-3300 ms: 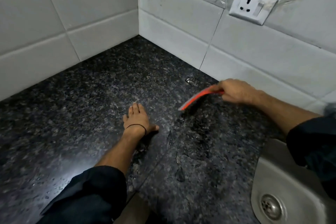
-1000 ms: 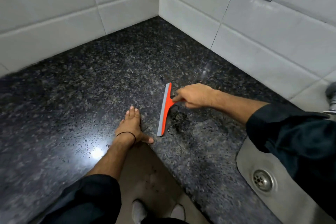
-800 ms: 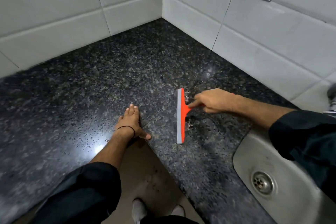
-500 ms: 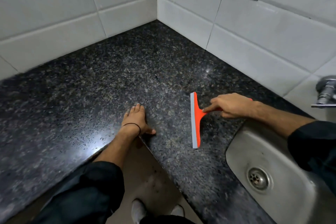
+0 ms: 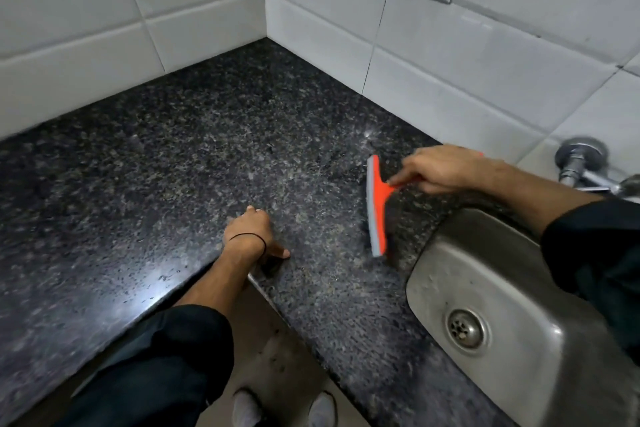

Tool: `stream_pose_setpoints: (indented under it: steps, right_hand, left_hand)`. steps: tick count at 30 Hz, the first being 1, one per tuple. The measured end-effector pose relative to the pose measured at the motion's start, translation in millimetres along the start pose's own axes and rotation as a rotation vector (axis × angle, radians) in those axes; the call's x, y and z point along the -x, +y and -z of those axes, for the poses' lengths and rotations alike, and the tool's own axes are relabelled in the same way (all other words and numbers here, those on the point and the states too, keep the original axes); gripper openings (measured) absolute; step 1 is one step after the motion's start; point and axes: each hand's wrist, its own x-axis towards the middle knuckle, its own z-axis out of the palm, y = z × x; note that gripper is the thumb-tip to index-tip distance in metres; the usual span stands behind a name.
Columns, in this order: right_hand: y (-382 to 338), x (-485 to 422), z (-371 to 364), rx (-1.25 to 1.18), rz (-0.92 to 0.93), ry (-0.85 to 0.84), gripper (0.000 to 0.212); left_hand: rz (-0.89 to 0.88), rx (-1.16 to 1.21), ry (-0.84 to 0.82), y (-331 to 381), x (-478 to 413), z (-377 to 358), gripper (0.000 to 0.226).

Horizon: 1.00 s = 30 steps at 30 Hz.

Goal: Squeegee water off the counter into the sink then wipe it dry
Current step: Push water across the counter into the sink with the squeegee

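"Two stages to this job. Which one is in hand?"

"The squeegeeing. On the dark speckled counter [image 5: 207,149], just beside the steel sink [image 5: 460,253], the orange squeegee [image 5: 379,208] stands blade-down, a little short of the rim."

"And the hands?"

"The right hand [image 5: 440,168] is curled round the handle. The left hand [image 5: 249,227] lies flat near the counter's edge, fingers straight (holding nothing). Next, I'd say, the blade must carry on over the rim so the water drops in; drying comes after."

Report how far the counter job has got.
Done: nothing finished; droplets speckle the granite counter by the left hand. In hand: the right hand grips the orange squeegee, blade on the counter beside the sink. Left: more strokes, then wiping dry; nothing to wipe with shows.
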Motion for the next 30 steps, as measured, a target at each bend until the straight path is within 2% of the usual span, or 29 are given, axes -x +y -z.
stream_pose_setpoints:
  steps: [2, 3, 5, 6, 8, 13, 18, 23, 30]
  right_hand:
    - [-18, -35, 14, -0.067, 0.014, 0.079, 0.061]
    - [-27, -54, 21, -0.098, 0.003, 0.112, 0.061]
    - [-44, -93, 33, -0.153, -0.021, 0.184, 0.062]
    - [-51, -110, 38, -0.174, -0.034, 0.209, 0.062]
    - [-65, -145, 46, -0.205, -0.034, 0.239, 0.061]
    - [-95, -217, 66, -0.219, -0.05, 0.28, 0.05]
    - [-113, -270, 78, -0.162, -0.086, 0.244, 0.044]
    - [-99, -261, 77, -0.117, -0.074, 0.156, 0.036]
    - [-36, -132, 39, -0.107, -0.124, -0.049, 0.038]
  left_hand:
    - [0.018, 0.062, 0.103, -1, -2, 7, 0.076]
    - [0.029, 0.07, 0.161, -5, -5, 7, 0.077]
    - [0.044, 0.042, 0.222, -13, -13, 2, 0.102]
    - [0.057, 0.053, 0.209, -18, -16, -3, 0.118]
    - [0.072, 0.147, 0.121, -29, -26, -9, 0.134]
    - [0.037, 0.205, 0.049, -33, -41, -10, 0.145]
    - [0.102, 0.171, 0.035, -28, -47, -5, 0.148]
    - [0.109, 0.174, 0.01, -25, -46, 0, 0.146]
    - [0.101, 0.215, 0.023, -26, -36, 2, 0.146]
